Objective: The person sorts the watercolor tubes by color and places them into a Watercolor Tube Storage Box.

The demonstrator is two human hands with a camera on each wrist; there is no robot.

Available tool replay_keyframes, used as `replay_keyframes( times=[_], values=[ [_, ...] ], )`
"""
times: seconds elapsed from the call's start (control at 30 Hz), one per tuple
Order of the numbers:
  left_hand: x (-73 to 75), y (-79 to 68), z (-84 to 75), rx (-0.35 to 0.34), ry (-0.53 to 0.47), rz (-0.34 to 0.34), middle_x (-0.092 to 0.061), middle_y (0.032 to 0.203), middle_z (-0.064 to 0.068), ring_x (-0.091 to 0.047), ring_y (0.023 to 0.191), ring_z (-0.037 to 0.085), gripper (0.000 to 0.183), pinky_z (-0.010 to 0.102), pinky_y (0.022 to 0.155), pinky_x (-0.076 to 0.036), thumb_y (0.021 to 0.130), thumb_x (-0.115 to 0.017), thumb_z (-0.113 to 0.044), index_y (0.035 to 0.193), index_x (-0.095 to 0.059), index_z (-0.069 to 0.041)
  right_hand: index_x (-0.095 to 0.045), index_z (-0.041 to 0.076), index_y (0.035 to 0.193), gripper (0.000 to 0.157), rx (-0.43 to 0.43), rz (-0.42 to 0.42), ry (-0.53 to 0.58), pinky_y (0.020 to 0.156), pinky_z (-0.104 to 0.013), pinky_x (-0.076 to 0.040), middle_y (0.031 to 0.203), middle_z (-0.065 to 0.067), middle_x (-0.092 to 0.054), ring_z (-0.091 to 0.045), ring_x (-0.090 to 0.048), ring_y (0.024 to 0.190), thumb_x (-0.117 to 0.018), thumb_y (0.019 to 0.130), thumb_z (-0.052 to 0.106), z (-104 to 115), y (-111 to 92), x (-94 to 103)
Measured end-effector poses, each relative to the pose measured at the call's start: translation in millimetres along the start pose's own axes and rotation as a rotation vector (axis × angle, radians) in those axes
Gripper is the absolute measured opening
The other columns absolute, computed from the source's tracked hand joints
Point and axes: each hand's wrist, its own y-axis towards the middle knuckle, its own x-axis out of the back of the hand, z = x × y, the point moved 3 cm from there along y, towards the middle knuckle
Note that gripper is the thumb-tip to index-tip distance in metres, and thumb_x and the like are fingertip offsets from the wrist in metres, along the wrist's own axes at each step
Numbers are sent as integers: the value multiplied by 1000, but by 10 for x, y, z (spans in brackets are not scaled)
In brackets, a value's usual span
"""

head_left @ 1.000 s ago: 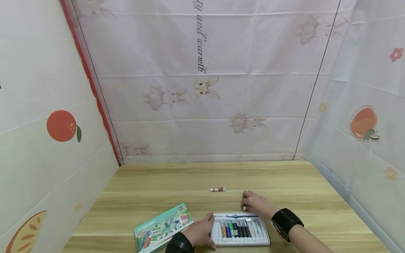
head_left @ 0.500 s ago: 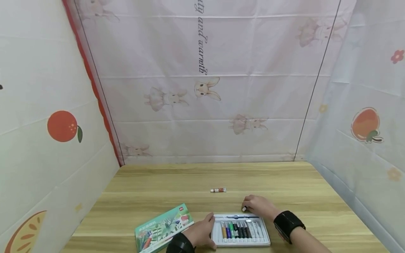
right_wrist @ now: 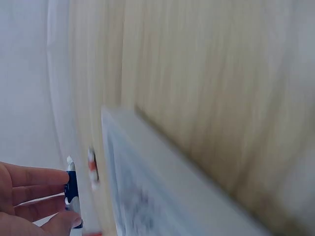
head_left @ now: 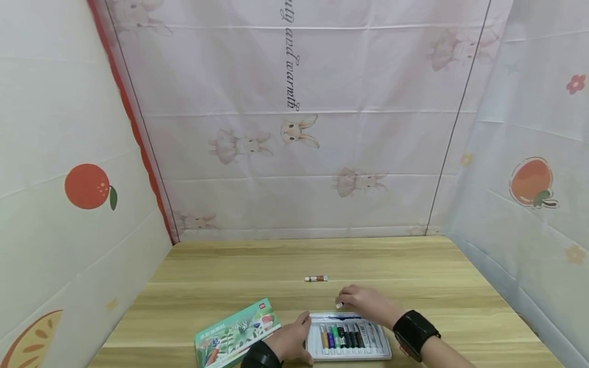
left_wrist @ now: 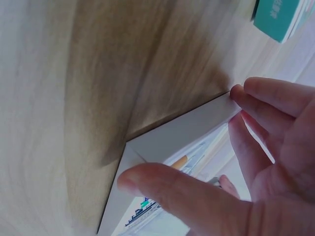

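In the head view a white plastic tray (head_left: 314, 338) of small paint tubes (head_left: 347, 338) lies near the table's front. My left hand (head_left: 294, 338) holds its left end, thumb (left_wrist: 162, 184) on one corner and fingers at the other in the left wrist view. Above the tray's far edge, my right hand (head_left: 368, 302) pinches a dark blue paint tube (right_wrist: 72, 191) with a white cap between thumb and fingers. From the head camera only a white end of that tube shows. Farther back lies a brown-and-white paint tube (head_left: 316, 278).
A green illustrated cardboard box (head_left: 236, 329) lies slanted left of the tray, close by my left wrist. A thin brush (head_left: 342, 317) rests in the tray's far slot. Printed cloth walls (head_left: 294, 204) enclose the wooden table (head_left: 221, 276) at the back and sides.
My right hand has moved left along the tray's far edge, with the blue paint tube still pinched. The left hand stays on the tray. The brown-and-white tube lies where it was.
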Motion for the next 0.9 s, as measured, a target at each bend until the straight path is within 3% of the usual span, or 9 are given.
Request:
replay_keyframes(
  times=[0.23,0.43,0.7,0.9],
  values=[
    [-6,3,16,-8,-4,-1,-23,130,4,-45,97,15,84,26,77,-37,59,-69,-38,126,-32,-5,-59,14,95,20,96,-25,9,71,-10,-36,91,7,-56,-1,-50,85,-59,75,12,351,178,25],
    [5,-11,-6,-25,20,-10,-24,129,6,-46,97,16,82,26,75,-38,59,-69,-38,125,-33,-5,-56,11,98,23,146,-49,110,69,-9,-37,92,6,-55,1,-50,84,-59,74,8,576,238,9],
    [9,-24,-23,-60,42,-26,-25,128,9,-48,91,16,82,25,71,-40,59,-68,-39,124,-34,-4,-50,13,104,28,113,57,283,63,-5,-36,91,8,-55,8,-48,72,-55,77,5,725,216,-38],
    [2,-13,-1,-44,13,-20,-25,128,7,-50,86,14,81,23,68,-40,59,-69,-36,124,-33,-4,-53,19,99,25,180,92,160,70,-9,-36,95,14,-53,7,-45,87,-58,76,11,787,212,-89]
  ],
)
